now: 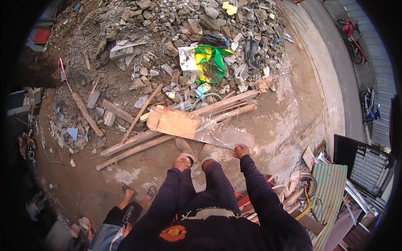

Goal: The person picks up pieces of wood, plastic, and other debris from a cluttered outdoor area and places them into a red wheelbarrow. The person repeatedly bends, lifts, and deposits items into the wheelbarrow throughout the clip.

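A long flat board, light brown on the left and worn to grey on the right, lies slantwise over several wooden beams in front of my boots. My right hand is closed, its curled fingers at the near edge of the board's grey end. Whether they grip that edge is hard to tell. My left hand is closed beside my left boot, below the board's near edge. Anything inside its fingers is hidden.
Broken stone and rubble are heaped ahead, with a green, yellow and white sack on them. A person in sandals sits at lower left. Scrap, including a corrugated sheet, is piled at right. A red bicycle stands farther off.
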`<state>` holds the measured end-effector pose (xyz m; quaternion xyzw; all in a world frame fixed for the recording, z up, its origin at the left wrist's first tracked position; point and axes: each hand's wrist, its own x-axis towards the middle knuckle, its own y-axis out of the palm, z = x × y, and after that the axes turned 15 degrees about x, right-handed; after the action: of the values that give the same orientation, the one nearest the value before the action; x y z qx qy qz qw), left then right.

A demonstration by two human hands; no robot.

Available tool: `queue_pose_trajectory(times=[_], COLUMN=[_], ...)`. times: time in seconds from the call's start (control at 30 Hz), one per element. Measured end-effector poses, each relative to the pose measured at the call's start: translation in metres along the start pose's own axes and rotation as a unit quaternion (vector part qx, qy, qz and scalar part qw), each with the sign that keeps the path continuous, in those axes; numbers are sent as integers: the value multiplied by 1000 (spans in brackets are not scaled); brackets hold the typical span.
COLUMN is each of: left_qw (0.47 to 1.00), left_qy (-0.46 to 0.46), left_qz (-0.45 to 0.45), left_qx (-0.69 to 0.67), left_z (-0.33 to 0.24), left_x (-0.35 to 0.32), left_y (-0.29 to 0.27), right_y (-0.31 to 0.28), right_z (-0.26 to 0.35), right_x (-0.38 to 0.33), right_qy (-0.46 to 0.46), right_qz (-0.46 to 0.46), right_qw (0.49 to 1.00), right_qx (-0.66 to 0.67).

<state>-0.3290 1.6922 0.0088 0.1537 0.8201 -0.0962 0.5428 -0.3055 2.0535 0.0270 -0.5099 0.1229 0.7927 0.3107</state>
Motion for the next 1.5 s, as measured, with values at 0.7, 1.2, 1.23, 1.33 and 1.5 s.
queue_pose_trajectory(times=[0.7, 1.2, 1.23, 1.33, 1.5], left_qw=[976, 958, 970, 940, 957], left_qy=[36, 39, 24, 64, -57], left_qz=[-192, -202, -171, -93, -93], left_qx=[97, -198, -172, -321, -268], left_z=[-72, -192, -201, -180, -214], left_x=[25, 204, 202, 226, 329], left_y=[-198, 68, 99, 152, 150], right_y=[-42, 222, 250, 348, 376], right_z=[188, 471, 474, 457, 444], right_x=[-72, 307, 325, 363, 449], right_qy=[-190, -540, -515, -438, -385], right_qz=[-88, -20, -19, 5, 15], right_qw=[977, 664, 662, 618, 703], right_qx=[-51, -516, -544, -652, -597])
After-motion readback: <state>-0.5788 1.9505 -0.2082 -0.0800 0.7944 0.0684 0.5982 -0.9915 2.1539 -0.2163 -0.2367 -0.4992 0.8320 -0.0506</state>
